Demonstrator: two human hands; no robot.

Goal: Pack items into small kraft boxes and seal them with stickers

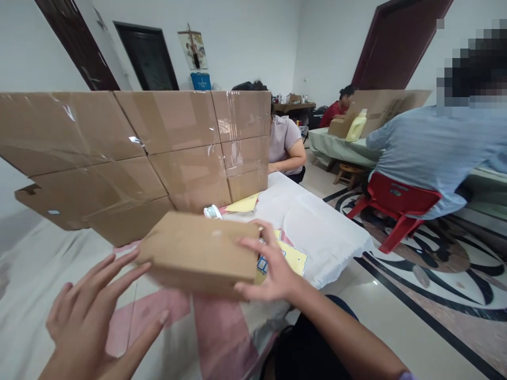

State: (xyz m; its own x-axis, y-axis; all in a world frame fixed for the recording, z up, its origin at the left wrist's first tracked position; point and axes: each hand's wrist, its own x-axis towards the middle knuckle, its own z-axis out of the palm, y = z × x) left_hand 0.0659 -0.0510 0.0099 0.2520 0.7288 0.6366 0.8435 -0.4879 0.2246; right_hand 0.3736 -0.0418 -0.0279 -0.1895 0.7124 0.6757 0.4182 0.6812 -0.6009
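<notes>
The table has a white cloth on it. Nearest, the left hand is open with fingers spread, just beside the box; perhaps one fingertip touches it, as the view is blurred. Only the right hand clamps the box, at its right end, over the table's near part. With one grip, the box could tilt and slip, or knock the cardboard wall behind.

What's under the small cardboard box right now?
Below the small cardboard box, gripped by the right hand, a pink sheet and part of a yellow printed sheet show on the white table cover. The box covers whatever lies directly beneath it.
</notes>
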